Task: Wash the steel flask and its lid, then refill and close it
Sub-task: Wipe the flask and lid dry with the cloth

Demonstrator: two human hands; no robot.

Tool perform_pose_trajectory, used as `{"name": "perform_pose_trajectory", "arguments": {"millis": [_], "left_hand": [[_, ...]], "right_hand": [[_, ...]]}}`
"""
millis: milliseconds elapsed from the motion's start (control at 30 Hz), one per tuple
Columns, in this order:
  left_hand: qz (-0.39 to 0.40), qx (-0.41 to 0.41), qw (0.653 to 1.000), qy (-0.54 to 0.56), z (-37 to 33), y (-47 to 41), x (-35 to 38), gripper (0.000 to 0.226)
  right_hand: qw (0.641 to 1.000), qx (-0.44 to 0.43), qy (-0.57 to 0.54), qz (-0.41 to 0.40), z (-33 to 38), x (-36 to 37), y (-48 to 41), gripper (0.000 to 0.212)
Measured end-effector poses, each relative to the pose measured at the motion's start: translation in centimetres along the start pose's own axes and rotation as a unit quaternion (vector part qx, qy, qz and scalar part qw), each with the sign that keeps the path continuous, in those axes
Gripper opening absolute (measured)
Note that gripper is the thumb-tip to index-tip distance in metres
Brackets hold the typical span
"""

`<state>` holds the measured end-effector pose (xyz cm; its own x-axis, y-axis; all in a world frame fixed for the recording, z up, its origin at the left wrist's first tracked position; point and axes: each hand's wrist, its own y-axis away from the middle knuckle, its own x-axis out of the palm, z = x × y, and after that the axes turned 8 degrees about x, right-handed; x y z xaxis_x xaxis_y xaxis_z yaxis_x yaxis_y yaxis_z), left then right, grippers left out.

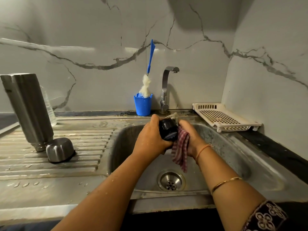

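Note:
The steel flask (27,109) stands upside down on the ribbed drainboard (50,165) at the left. Beside it, a steel cup-shaped cap (60,150) rests mouth down. Over the sink basin (225,147), my left hand (150,139) grips the black inner lid (167,130). My right hand (191,139) holds a red-and-white checked cloth (180,152) against the lid. The cloth hangs down into the basin.
A steel tap (166,87) stands behind the sink, with no water running. A blue cup (143,105) holds a blue-handled bottle brush (147,80). A cream plastic tray (223,116) sits at the back right. The drain (170,180) lies below my hands.

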<state>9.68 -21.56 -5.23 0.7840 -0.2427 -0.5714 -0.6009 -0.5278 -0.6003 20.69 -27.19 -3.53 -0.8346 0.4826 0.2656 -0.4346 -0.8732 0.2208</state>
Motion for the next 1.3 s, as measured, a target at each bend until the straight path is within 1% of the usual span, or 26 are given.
{"name": "perform_pose_trajectory", "arguments": {"millis": [33, 133, 167, 200, 267, 300, 367, 400, 433, 467, 500, 567, 600, 700, 833, 900, 967, 1033, 1067, 1100, 1167, 1200, 1233, 1300], "left_hand": [[0.005, 0.011, 1.000, -0.002, -0.1, 0.0, 0.1, 0.064], [0.015, 0.022, 0.999, 0.028, 0.1, -0.1, 0.5, 0.088], [0.020, 0.019, 0.999, 0.044, 0.3, -0.1, 0.6, 0.094], [0.027, 0.011, 0.997, 0.066, 0.5, -0.2, 0.6, 0.094], [0.048, -0.027, 0.988, 0.147, 0.9, -0.3, 0.7, 0.084], [0.055, -0.068, 0.973, 0.215, 1.1, -0.3, 0.7, 0.075], [0.039, -0.178, 0.920, 0.347, 1.3, -0.6, 0.7, 0.055], [0.023, -0.220, 0.900, 0.375, 1.3, -0.8, 0.7, 0.045], [0.012, -0.247, 0.894, 0.374, 1.4, -0.8, 0.9, 0.041], [0.009, -0.260, 0.899, 0.353, 1.6, -0.8, 1.2, 0.042], [0.010, -0.268, 0.907, 0.326, 1.8, -0.8, 1.5, 0.045], [0.005, -0.275, 0.918, 0.286, 2.2, -0.7, 1.9, 0.051], [-0.007, -0.281, 0.917, 0.283, 2.3, -0.7, 1.9, 0.053], [-0.073, -0.299, 0.905, 0.294, 2.8, -1.2, 1.5, 0.051], [-0.126, -0.335, 0.890, 0.284, 3.8, -1.5, 0.7, 0.051], [-0.149, -0.342, 0.874, 0.311, 4.1, -1.5, 0.4, 0.050], [-0.168, -0.346, 0.855, 0.348, 4.2, -1.6, 0.1, 0.052], [-0.189, -0.336, 0.839, 0.384, 4.1, -1.5, -0.2, 0.064], [-0.197, -0.322, 0.841, 0.386, 4.2, -1.5, -0.2, 0.073], [-0.197, -0.305, 0.853, 0.374, 4.4, -1.4, -0.2, 0.083], [-0.179, -0.275, 0.886, 0.329, 4.4, -1.1, -0.1, 0.093], [-0.167, -0.257, 0.903, 0.302, 4.4, -1.0, 0.0, 0.090], [-0.154, -0.240, 0.919, 0.273, 4.3, -0.9, 0.1, 0.083], [-0.129, -0.202, 0.949, 0.205, 4.0, -0.7, 0.4, 0.057]], "right_hand": [[0.999, 0.019, -0.025, 0.032, -0.1, -0.3, 0.1, 0.033], [0.996, 0.058, -0.032, 0.052, -0.5, -0.6, 0.0, 0.040], [0.996, 0.065, -0.036, 0.050, -0.5, -0.6, -0.1, 0.042], [0.995, 0.074, -0.046, 0.037, -0.5, -0.6, -0.5, 0.044], [0.993, 0.095, -0.065, -0.014, -0.7, -0.9, -1.3, 0.044], [0.991, 0.098, -0.073, -0.046, -0.9, -1.0, -1.6, 0.044], [0.987, 0.097, -0.103, -0.079, -0.8, -0.9, -1.6, 0.045], [0.987, 0.092, -0.101, -0.083, -0.9, -0.6, -1.8, 0.046], [0.989, 0.079, -0.073, -0.098, -1.1, -0.1, -1.9, 0.046], [0.991, 0.053, -0.019, -0.118, -1.3, 0.6, -1.9, 0.046], [0.987, 0.014, 0.058, -0.148, -1.6, 1.5, -1.8, 0.045], [0.953, -0.074, 0.228, -0.185, -1.8, 3.4, -0.9, 0.042], [0.942, -0.103, 0.265, -0.176, -2.1, 4.2, -0.5, 0.040], [0.936, -0.142, 0.289, -0.142, -2.3, 5.4, 0.5, 0.037], [0.929, -0.136, 0.323, -0.116, -2.3, 5.7, 1.0, 0.035], [0.930, -0.138, 0.324, -0.104, -2.4, 5.7, 1.1, 0.034], [0.945, -0.131, 0.286, -0.091, -2.1, 5.2, 1.0, 0.032], [0.971, -0.111, 0.195, -0.083, -1.6, 4.4, 1.1, 0.028], [0.979, -0.112, 0.144, -0.093, -1.3, 4.0, 1.0, 0.026], [0.979, -0.123, 0.106, -0.120, -1.0, 3.4, 0.9, 0.026], [0.964, -0.159, 0.092, -0.191, -0.6, 2.5, 0.3, 0.024], [0.954, -0.183, 0.105, -0.213, -0.6, 2.3, 0.2, 0.023], [0.944, -0.213, 0.131, -0.216, -0.6, 2.2, 0.2, 0.021], [0.925, -0.269, 0.210, -0.168, -1.0, 2.4, 0.5, 0.021]]}}
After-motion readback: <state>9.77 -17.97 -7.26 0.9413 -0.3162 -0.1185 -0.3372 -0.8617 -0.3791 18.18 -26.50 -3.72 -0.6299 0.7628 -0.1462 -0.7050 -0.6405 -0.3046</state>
